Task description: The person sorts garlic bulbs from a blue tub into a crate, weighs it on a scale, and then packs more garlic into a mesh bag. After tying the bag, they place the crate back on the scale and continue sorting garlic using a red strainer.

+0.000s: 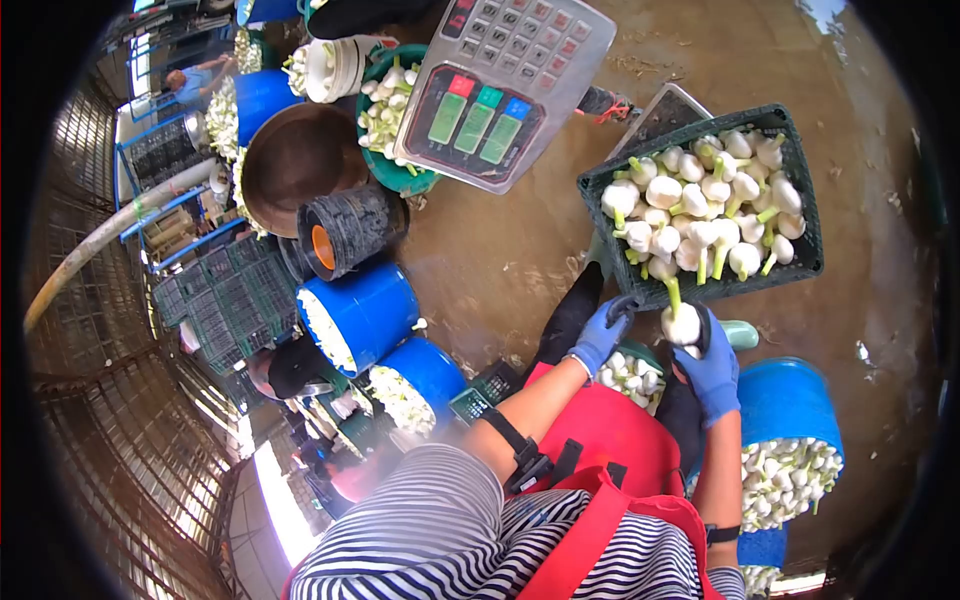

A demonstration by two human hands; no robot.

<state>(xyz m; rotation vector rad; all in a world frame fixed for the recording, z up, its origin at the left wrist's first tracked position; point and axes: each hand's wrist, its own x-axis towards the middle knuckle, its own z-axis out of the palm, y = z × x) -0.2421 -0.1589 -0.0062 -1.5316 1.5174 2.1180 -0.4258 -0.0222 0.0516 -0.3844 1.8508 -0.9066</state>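
Note:
My right hand (pixel 712 365), in a blue glove with dark fingertips, grips a white garlic bulb (pixel 682 326) whose short green stem points up toward the crate. My left hand (pixel 600 335), gloved alike, is just below the crate's near left corner. Its fingers are curled together; whether anything is in them I cannot make out. In front of both hands, a dark green crate (pixel 812 235) is filled with garlic bulbs (pixel 712 195) with trimmed green stems. Below and between the hands, more garlic bulbs (pixel 632 380) are in a container partly hidden by my red apron (pixel 610 435).
A weighing scale display (pixel 480 120) with keypad rises ahead left; its metal platform (pixel 665 115) lies under the crate. A blue barrel of garlic (pixel 790 400) stands right. More blue barrels (pixel 375 315), a brown basin (pixel 295 165) and stacked crates (pixel 235 295) line the left. A person (pixel 195 82) is far left.

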